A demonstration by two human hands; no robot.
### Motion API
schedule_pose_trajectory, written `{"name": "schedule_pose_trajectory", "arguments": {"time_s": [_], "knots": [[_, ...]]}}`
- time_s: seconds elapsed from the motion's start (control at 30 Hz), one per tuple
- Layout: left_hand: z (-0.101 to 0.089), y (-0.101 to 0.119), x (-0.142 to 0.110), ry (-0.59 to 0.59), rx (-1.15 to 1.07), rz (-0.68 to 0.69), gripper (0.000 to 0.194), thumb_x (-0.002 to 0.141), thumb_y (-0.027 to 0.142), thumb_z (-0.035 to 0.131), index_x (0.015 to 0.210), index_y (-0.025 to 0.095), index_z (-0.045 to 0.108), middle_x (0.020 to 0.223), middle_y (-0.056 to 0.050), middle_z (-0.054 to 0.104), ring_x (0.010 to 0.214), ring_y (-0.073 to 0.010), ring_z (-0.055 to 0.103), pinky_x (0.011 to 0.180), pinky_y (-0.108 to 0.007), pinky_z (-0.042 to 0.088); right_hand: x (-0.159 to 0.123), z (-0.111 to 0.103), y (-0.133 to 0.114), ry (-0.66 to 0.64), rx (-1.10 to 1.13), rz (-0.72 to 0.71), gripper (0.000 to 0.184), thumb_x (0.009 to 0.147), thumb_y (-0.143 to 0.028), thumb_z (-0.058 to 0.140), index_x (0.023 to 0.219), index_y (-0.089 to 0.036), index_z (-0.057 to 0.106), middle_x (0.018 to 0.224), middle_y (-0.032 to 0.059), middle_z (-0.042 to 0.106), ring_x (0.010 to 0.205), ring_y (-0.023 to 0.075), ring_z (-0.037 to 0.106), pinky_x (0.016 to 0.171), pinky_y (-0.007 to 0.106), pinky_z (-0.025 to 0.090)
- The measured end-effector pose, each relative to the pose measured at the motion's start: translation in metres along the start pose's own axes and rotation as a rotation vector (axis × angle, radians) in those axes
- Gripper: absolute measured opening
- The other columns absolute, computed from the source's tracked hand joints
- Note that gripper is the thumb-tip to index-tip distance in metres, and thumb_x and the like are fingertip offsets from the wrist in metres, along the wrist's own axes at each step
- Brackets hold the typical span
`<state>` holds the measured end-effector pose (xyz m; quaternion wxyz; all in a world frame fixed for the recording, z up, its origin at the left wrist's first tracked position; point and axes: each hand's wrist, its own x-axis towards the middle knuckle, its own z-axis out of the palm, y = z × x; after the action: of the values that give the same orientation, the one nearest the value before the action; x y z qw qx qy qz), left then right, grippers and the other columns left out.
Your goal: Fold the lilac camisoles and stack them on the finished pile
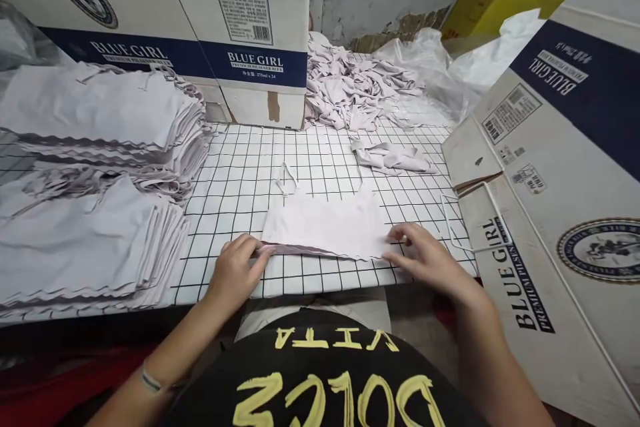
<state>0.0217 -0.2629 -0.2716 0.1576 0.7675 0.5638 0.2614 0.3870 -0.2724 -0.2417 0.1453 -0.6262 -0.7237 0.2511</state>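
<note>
A pale pink camisole top [325, 223] with thin straps lies flat on the grid-patterned tablecloth [240, 180], its wavy hem toward me. My left hand [240, 263] pinches the hem's left corner between thumb and fingers, and the two layers gape slightly along that edge. At the right corner, my right hand [417, 253] has its thumb and fingers apart, touching or just beside the fabric. Beyond the camisole lies another crumpled garment [395, 159] of the same colour.
Folded garments form two stacks, a rear stack [100, 107] and a front stack [85, 240], on the left. Behind is a loose garment heap [350, 80] beside clear plastic [430, 73]. Cartons stand at the back left [260, 7] and right [530, 147], with a white wire frame [475, 213] against the right one.
</note>
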Motion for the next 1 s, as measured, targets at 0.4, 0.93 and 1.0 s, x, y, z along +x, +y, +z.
{"name": "schedule_pose_trajectory", "arguments": {"time_s": [0.4, 0.93, 1.0], "knots": [[-0.003, -0.003, -0.013, 0.014, -0.082, 0.069, 0.012, 0.089, 0.019, 0.046, 0.077, 0.022, 0.047, 0.077, -0.003, 0.054, 0.076, -0.0182, 0.054, 0.071, -0.031, 0.044, -0.003, 0.027, -0.011, 0.083, -0.025, 0.03, 0.019, 0.084, -0.044, 0.059, 0.087, -0.025, 0.054, 0.089, 0.0047, 0.063, 0.081, 0.023, 0.059, 0.069, 0.035, 0.045], [0.029, 0.011, -0.009, 0.152, 0.2, -0.126, 0.038, 0.075, 0.009, 0.053, 0.11, 0.022, 0.047, 0.089, -0.006, 0.058, 0.088, -0.0267, 0.057, 0.078, -0.041, 0.039, 0.018, 0.044, -0.03, 0.242, -0.074, 0.199, 0.021, 0.08, -0.031, 0.051, 0.061, -0.023, 0.046, 0.07, 0.0039, 0.06, 0.065, 0.0205, 0.057, 0.061, 0.032, 0.042], [0.027, 0.009, -0.011, 0.144, 0.236, -0.089, 0.045, 0.068, 0.001, 0.049, 0.108, 0.022, 0.048, 0.092, -0.007, 0.058, 0.09, -0.0275, 0.057, 0.076, -0.04, 0.039, 0.012, 0.028, -0.017, 0.265, 0.031, 0.285, 0.022, 0.079, -0.034, 0.054, 0.06, -0.023, 0.05, 0.064, 0.0022, 0.06, 0.062, 0.0191, 0.057, 0.058, 0.03, 0.043]]}}
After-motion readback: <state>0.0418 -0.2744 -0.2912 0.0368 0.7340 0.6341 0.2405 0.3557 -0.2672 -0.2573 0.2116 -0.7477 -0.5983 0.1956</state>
